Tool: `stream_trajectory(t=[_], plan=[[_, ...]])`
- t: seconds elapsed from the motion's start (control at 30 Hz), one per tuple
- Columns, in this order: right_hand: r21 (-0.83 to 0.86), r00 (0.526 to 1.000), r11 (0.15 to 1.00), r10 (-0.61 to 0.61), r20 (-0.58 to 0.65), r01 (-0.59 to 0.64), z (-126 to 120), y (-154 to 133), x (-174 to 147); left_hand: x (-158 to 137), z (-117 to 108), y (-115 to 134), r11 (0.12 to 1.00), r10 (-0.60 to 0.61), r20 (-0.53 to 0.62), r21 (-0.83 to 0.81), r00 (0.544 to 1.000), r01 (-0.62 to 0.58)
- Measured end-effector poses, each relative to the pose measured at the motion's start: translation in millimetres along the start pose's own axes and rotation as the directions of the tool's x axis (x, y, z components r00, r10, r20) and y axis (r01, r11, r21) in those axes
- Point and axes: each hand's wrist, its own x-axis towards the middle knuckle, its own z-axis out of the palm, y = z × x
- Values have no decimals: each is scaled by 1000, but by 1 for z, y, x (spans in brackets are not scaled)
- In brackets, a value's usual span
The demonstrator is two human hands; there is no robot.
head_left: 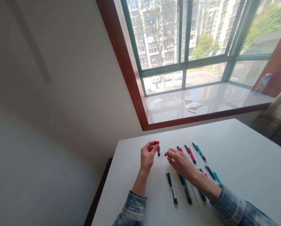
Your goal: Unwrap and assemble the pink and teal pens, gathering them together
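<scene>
My left hand (146,159) pinches a red and black pen part (158,150) with a metal clip, held upright over the table's far left. Just below it lies a thin pale refill (162,162). Beside it hovers my right hand (180,161), fingers apart and slightly bent, with nothing visible in them. My right hand and forearm partly cover the pen parts laid in two rows. The far row has a pink barrel (191,155) and a teal barrel (201,153). Nearer lie a black pen part (169,180), a white barrel (173,192) and a longer teal barrel (187,191).
The white table (128,150) stands against a wall under a wood-framed window. On the sill (171,111) lie a crumpled cloth or paper (192,105) and a flat white sheet (157,101). A clear bottle (263,83) stands at right, near a curtain (274,116).
</scene>
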Motion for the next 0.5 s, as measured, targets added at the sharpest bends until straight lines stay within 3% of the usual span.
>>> stream_trajectory(t=[0.1,0.23,0.5], plan=[[125,990,992,32,-135,-15,-8,-1,3,0,2,1,999,12,33,34,999,-13],[161,962,987,47,-271,-3,-18,-2,6,-4,7,5,989,63,137,125,989,-80],[156,922,986,13,-386,52,-22,-7,6,-11,10,13,973,111,259,170,959,-158]])
